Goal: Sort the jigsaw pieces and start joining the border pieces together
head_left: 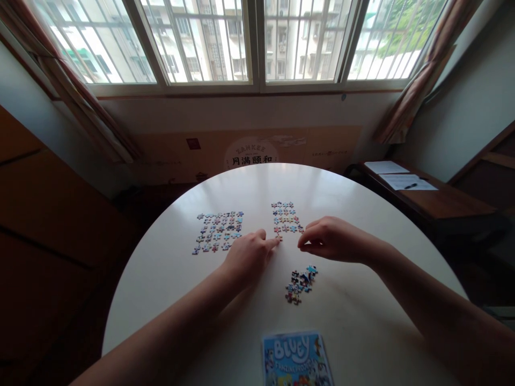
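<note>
My left hand (250, 254) reaches over the white round table with its index finger stretched out. That fingertip touches a jigsaw piece (279, 238) just below the right-hand group of pieces (286, 220). My right hand (328, 239) is beside the same group, on its right, with thumb and fingertips brought together. Whether anything sits between those fingertips is too small to make out. To the left of my left hand lie several rows of spaced jigsaw pieces (219, 230). Closer to me is a loose, overlapping pile of pieces (300, 284).
A blue Bluey puzzle picture (296, 360) lies at the near side of the white table (161, 300). On the right, a brown wooden side table (450, 201) carries papers (408, 182) and a pen. A printed cardboard panel (161, 155) stands behind, below the barred windows.
</note>
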Motion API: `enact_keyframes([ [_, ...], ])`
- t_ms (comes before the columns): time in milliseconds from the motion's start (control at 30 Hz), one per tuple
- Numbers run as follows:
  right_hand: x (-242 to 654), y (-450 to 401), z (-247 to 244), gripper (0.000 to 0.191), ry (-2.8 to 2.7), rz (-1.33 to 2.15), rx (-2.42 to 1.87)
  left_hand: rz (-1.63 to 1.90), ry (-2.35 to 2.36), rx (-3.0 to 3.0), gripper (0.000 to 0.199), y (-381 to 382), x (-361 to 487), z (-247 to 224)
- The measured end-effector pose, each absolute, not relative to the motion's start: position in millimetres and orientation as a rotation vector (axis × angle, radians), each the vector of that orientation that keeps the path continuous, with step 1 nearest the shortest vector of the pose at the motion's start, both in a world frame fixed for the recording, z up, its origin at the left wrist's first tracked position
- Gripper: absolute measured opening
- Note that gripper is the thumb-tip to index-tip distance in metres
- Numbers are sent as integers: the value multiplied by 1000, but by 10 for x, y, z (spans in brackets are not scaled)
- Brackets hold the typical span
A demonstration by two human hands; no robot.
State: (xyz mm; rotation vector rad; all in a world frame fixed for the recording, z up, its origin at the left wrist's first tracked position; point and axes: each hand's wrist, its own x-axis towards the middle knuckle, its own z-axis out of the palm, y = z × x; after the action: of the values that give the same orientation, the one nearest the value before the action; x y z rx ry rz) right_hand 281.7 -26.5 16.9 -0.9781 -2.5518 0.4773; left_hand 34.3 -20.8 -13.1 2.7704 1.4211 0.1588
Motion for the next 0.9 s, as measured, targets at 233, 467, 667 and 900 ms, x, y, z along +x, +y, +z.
enact_keyframes([
  [233, 2786, -275, 153, 15, -2590, 493, -967, 175, 1427, 2793, 40, -240, 351, -127],
  [467, 2685, -409, 208, 16, -2711, 674, -898, 202, 1424, 2814, 35, -274, 335, -103],
  [667, 2523, -538, 225, 34, -2825, 743, -851, 91, 1297, 2902, 29, -340, 276, 64],
  [900, 2471, -521, 114, 42, -2808, 722, -861, -51, 741, 2963, 20, -559, 266, 286],
])
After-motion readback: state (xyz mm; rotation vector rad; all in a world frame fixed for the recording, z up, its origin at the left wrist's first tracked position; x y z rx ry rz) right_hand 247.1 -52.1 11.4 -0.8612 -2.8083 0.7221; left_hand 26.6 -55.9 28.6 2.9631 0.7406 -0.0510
